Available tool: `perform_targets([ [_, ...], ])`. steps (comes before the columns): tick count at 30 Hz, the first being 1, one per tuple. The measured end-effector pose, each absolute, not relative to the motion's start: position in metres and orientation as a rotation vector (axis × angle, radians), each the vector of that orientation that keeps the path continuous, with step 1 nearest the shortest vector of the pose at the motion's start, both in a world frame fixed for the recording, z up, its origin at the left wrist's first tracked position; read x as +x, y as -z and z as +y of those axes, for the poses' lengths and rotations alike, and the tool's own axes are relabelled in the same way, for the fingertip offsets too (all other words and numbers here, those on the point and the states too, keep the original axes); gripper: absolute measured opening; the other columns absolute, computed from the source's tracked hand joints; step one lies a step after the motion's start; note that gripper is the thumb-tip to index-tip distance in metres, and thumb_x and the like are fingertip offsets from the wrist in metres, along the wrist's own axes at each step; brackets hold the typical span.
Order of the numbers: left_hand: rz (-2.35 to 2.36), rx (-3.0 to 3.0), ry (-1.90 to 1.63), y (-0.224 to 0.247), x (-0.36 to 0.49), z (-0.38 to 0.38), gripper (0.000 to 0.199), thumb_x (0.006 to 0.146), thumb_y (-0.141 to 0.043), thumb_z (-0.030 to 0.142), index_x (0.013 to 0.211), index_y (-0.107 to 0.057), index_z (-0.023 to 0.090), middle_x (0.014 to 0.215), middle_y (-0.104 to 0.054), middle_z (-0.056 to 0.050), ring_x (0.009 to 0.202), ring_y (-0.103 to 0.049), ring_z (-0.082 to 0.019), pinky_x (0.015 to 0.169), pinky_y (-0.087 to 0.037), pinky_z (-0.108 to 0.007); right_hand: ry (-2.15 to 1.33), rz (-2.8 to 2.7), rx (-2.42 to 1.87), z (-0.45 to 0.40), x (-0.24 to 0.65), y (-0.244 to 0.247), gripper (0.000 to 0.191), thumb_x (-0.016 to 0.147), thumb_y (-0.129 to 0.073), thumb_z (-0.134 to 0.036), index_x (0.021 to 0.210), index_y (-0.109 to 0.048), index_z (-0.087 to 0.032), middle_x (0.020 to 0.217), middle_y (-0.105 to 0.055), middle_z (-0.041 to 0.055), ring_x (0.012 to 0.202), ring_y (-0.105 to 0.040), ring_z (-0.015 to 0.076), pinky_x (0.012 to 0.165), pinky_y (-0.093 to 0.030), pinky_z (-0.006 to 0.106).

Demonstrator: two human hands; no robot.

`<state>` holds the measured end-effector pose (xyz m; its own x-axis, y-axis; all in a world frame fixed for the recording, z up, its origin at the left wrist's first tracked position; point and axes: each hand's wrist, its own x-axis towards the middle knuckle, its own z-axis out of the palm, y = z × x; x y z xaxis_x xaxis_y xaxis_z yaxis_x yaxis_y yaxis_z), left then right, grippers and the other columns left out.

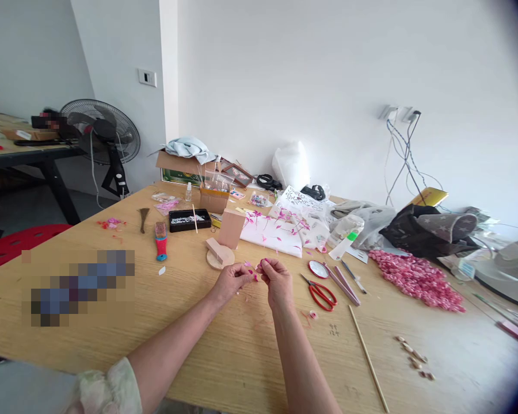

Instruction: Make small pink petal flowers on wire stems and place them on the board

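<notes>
Head cam: L hand + R hand, 1 pink pc. btwn

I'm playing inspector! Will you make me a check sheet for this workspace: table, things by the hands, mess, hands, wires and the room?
Surface: light-brown wooden table, handwritten numbers.
Job's things: red-handled metal scissors near the right hand; round pale wooden disc beyond the left hand.
Clutter: heap of pink petal-like pieces, long thin wooden stick.
Hands: close together, fingers bent; anything held is too small to tell.
Cables: black and pale cables dangling from white wall sockets.
Surroundings: black-caged fan, white wall, red seat with holes.
</notes>
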<state>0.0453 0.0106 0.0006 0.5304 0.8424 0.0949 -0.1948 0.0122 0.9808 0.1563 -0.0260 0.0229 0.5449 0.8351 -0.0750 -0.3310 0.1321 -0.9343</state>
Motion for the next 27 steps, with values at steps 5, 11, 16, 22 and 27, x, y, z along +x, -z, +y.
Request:
perform_targets([
  [5,0.620,1.359,-0.760,0.004,0.041,0.016,0.029,0.060,-0.064,0.037,0.052,-0.047,0.015,0.046,-0.038,0.007,0.042,-0.032,-0.006,0.042,-0.023,-0.019,-0.698,-0.600,-1.236,-0.025,0.161,-0.019,0.017,0.058,-0.063,-0.030,0.064,-0.056,-0.016,0.056,-0.058,-0.0019,0.052,-0.053,0.0101,0.047,-0.035,0.020],
  [11,0.575,1.332,-0.769,-0.002,0.027,0.023,0.025,0.067,-0.059,0.039,0.073,-0.056,0.015,0.061,-0.051,0.002,0.053,-0.044,-0.008,0.047,-0.030,-0.018,-0.491,-0.965,-1.345,-0.027,0.169,-0.026,0.009,0.065,-0.057,-0.026,0.065,-0.057,-0.017,0.058,-0.057,-0.0020,0.058,-0.051,0.0112,0.057,-0.039,0.023],
  [16,0.644,1.359,-0.995,-0.006,0.024,0.032,0.026,0.071,-0.055,0.040,0.075,-0.058,0.015,0.072,-0.054,-0.001,0.068,-0.048,-0.011,0.059,-0.036,-0.020,-0.567,-1.071,-1.399,-0.029,0.164,-0.027,0.008,0.064,-0.057,-0.025,0.063,-0.056,-0.017,0.056,-0.055,-0.0030,0.053,-0.048,0.0102,0.051,-0.036,0.022],
  [22,0.617,1.256,-0.952,-0.008,0.018,0.036,0.027,0.069,-0.057,0.040,0.076,-0.060,0.014,0.073,-0.056,-0.002,0.068,-0.049,-0.011,0.061,-0.036,-0.020,-0.684,-1.152,-1.330,-0.028,0.162,-0.032,0.005,0.061,-0.059,-0.022,0.060,-0.058,-0.017,0.051,-0.053,-0.0045,0.049,-0.044,0.0083,0.048,-0.033,0.021],
  [27,0.394,1.138,-0.599,-0.013,0.020,0.023,0.024,0.066,-0.063,0.035,0.074,-0.062,0.013,0.069,-0.055,-0.002,0.062,-0.048,-0.009,0.058,-0.035,-0.020,-0.875,-1.185,-1.224,-0.024,0.157,-0.033,0.007,0.061,-0.061,-0.023,0.059,-0.058,-0.018,0.049,-0.053,-0.0050,0.046,-0.045,0.0082,0.047,-0.035,0.021],
])
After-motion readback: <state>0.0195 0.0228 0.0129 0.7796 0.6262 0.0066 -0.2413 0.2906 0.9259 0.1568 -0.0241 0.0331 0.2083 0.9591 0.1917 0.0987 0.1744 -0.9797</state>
